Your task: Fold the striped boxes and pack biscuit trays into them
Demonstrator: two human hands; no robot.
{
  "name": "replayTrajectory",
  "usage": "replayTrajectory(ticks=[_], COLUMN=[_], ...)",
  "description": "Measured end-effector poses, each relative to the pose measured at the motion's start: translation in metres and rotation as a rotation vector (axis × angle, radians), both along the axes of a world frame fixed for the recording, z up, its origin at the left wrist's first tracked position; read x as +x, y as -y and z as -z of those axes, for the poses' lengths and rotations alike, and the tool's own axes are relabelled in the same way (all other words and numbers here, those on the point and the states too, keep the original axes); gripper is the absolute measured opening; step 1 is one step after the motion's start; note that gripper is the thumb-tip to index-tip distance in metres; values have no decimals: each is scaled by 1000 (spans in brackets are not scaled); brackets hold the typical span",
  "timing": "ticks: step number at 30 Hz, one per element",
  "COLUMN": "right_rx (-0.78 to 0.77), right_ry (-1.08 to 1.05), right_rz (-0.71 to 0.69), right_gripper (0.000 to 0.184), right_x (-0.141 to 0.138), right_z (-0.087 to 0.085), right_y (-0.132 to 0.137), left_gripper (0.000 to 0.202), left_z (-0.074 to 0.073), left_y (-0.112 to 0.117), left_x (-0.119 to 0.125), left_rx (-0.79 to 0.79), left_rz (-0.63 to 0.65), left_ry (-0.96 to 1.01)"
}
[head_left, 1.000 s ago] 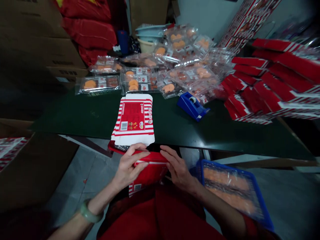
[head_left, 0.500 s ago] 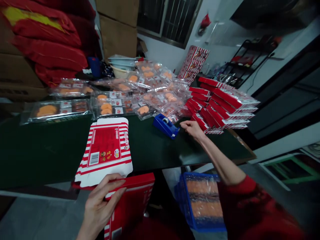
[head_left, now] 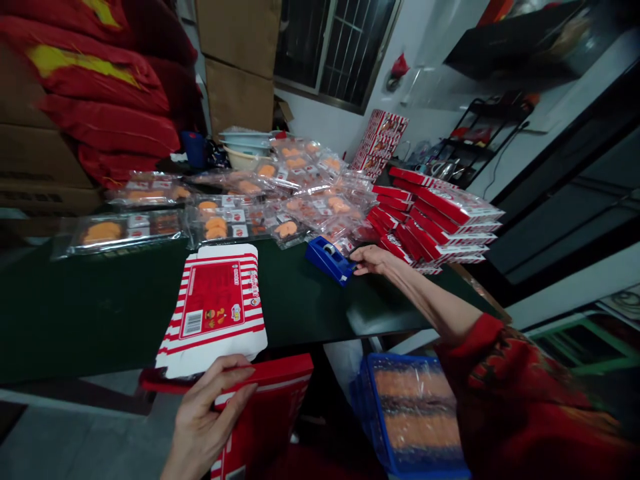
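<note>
In the head view, the right hand (head_left: 375, 261) has left the red carton and stretched across the desk (head_left: 100, 307). It now lies with its fingers loosely spread at the end of a blue tape dispenser (head_left: 327, 260), not gripping it; whether the fingertips touch it or stop just short, I cannot tell. The left hand (head_left: 207, 417) stays low at the desk's near edge, fingers curled over the rim of a red carton (head_left: 265, 407), holding it tilted below that edge. A flat, unfolded red-and-white striped box blank (head_left: 215, 307) lies on the desk just beyond this hand. Sealed plastic packs of orange food (head_left: 220, 223) spread behind it, stacked red-and-white boxes (head_left: 430, 213) rise beyond the dispenser, and a blue crate (head_left: 400, 360) of wrapped packs sits below the desk, near a red sleeve (head_left: 500, 373)
</note>
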State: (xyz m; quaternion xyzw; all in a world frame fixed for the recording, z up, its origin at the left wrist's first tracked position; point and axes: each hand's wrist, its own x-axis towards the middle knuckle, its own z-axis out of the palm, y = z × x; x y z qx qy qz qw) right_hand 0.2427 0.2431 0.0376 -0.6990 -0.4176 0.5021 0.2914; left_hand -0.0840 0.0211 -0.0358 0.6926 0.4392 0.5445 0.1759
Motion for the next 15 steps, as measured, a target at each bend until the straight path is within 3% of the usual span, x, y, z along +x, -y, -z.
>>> replayTrajectory(ticks=[6, 9, 15], right_rx=[157, 120, 13], right_ry=[-214, -241, -153], right_rz=[140, 172, 200], right_gripper=[18, 24, 34], right_x=[5, 4, -11], right_z=[15, 30, 50], right_y=[36, 47, 44], left_gripper=[9, 11, 7], left_z=[7, 7, -1], left_y=[3, 2, 4], left_x=[-3, -2, 7], left_rx=[-67, -95, -59], left_rz=[13, 17, -32], left_ry=[11, 22, 59])
